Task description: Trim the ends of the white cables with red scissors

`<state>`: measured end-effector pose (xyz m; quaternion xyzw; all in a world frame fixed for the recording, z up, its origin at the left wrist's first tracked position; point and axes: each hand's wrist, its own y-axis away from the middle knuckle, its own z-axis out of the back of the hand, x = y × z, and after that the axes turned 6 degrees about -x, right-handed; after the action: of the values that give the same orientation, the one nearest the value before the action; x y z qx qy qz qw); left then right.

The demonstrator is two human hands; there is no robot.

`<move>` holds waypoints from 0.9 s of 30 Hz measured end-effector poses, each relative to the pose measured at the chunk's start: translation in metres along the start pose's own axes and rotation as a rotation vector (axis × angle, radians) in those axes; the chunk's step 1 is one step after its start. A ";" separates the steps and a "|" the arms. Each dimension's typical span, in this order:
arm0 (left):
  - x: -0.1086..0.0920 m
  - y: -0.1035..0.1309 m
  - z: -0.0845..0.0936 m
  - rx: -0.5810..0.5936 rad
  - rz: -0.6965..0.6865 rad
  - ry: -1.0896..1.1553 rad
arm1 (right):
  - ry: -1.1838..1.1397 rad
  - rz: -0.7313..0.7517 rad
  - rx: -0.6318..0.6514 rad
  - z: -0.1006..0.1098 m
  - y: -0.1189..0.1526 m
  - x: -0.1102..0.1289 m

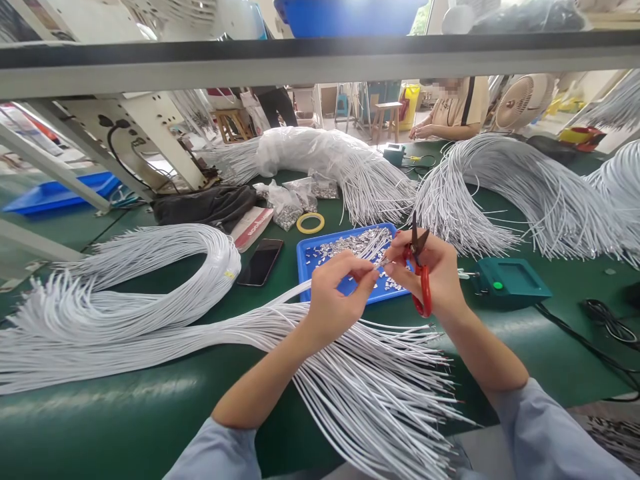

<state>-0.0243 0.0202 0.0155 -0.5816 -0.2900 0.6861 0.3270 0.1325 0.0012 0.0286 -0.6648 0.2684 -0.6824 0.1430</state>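
My left hand (340, 290) is closed in a pinch on the tip of a white wire, over a blue tray (303, 263). Close against it, my right hand (434, 270) has red-handled scissors (425, 290) hooked in its fingers, blades pointing up and apart. The thumb and forefinger of that hand meet at the same wire tip; whatever small part sits between them is too small to make out. Small metal terminals (330, 249) lie scattered in the tray, with several white wire ends across them. Under my forearms spreads a loose bundle of white wires (380, 380).
A coiled wire bundle (200, 287) and a phone (261, 262) lie to the left. Behind the tray are yellow tape (310, 223) and bagged metal parts (287, 207). Right stands a green device (513, 280) with a cord. More bundles (530, 180) and a person (457, 110) are beyond; a shelf beam (320, 63) crosses above.
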 end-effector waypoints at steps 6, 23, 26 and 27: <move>0.004 0.000 0.000 -0.032 -0.170 -0.216 | 0.049 -0.054 0.041 0.006 -0.003 0.000; -0.008 0.000 0.004 0.388 0.083 0.143 | 0.794 -0.322 0.162 0.036 -0.060 -0.096; -0.015 0.015 -0.007 0.784 0.048 0.275 | 0.910 -0.367 0.138 0.039 -0.061 -0.103; -0.016 0.021 -0.012 0.888 0.038 0.294 | 0.932 -0.377 0.136 0.040 -0.061 -0.103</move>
<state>-0.0130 -0.0049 0.0069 -0.4818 0.0919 0.6599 0.5692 0.1898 0.1010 -0.0243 -0.3158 0.1342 -0.9363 -0.0747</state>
